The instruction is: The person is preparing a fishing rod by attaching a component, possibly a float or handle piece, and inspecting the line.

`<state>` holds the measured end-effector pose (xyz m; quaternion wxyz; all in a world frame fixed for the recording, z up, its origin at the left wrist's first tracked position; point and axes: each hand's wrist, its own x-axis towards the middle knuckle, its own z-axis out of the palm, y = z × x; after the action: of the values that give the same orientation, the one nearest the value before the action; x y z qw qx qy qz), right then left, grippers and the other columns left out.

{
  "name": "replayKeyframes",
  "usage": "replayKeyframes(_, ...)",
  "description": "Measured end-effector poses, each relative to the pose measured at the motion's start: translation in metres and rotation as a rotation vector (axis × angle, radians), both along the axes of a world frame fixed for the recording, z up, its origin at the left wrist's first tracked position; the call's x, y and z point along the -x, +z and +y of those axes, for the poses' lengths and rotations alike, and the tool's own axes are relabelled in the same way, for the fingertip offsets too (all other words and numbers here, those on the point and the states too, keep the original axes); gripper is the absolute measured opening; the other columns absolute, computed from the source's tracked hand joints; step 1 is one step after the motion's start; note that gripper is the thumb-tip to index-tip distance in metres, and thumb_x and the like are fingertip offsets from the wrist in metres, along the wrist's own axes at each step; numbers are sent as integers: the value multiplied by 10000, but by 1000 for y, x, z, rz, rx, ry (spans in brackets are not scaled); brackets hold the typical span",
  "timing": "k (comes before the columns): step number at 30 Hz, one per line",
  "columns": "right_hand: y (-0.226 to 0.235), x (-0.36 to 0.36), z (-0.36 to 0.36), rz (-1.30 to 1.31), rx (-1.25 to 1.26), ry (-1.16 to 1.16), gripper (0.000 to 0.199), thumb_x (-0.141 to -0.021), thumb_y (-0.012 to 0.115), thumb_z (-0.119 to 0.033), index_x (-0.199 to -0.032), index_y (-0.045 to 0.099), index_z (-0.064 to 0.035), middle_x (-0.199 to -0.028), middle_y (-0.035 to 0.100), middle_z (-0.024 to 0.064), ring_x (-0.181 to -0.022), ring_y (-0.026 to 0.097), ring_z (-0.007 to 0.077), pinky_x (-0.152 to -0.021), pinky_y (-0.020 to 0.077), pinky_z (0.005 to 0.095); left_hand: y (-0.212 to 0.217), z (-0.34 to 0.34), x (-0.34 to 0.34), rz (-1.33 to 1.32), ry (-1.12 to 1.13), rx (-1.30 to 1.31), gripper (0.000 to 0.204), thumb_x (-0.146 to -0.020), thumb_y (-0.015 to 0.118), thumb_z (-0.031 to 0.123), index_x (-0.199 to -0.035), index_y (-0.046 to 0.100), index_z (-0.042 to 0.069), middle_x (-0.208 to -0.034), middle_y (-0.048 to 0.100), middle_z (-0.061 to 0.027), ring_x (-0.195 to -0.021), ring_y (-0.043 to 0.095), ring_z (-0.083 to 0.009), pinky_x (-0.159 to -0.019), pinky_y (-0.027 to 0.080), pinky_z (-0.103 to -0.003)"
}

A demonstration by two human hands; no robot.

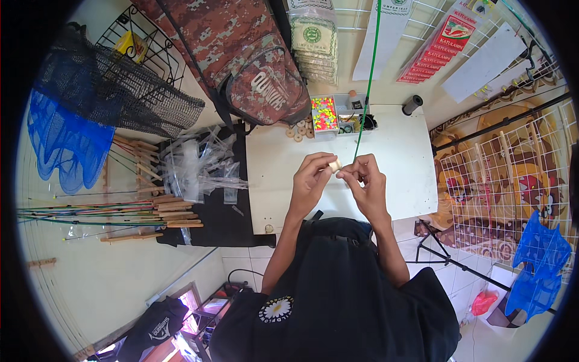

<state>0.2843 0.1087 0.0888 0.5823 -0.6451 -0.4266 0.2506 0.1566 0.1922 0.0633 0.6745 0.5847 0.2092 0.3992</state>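
Head view: both bare hands are raised over the white table, fingertips meeting just above its middle. Left hand is curled, thumb and forefinger pinched on a small pale wooden spool; the spool sits at the very tips of those fingers, its right end protruding toward the other hand. Right hand is likewise closed, fingertips bunched just right of the spool and touching or nearly touching it; whether they grip the spool itself or only the line cannot be told at this size. A thin green line runs from the top of the frame straight down to the gap where the two sets of fingertips meet, ending beside the spool. Beyond the fingers, at the far table edge: a clear compartment box with bright coloured beads in its left cell, several loose wooden spools just left of it, and a black cylinder to the right. Left of the left hand's fingers, well apart, a black mat carries a heap of clear plastic sleeves. Further left lie wooden-handled rods. A camouflage bag hangs beyond the beads. Right of the right hand, well apart, a white wire grid.
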Motion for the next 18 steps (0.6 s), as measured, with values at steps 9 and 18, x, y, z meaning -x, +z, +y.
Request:
replayKeyframes(9, 7, 1, 2, -53, 33, -16, 273, -856, 683, -61, -853, 411, -38, -671, 646, 84, -514, 436, 61, -473, 359, 240, -2, -3, -3, 57, 16, -56, 172, -945, 538, 37, -1058, 644, -38, -1128, 541, -97, -1035, 573, -163, -876, 505, -291)
replayKeyframes(18, 18, 0, -2, -122, 97, -21, 294, -844, 698, -63, -827, 407, -29, -631, 604, 89, -487, 424, 78, -450, 356, 252, -4, -7, -9, -18, 77, 37, 105, -923, 576, 23, -966, 639, -48, -1096, 543, -99, -1000, 592, -159, -854, 517, -281)
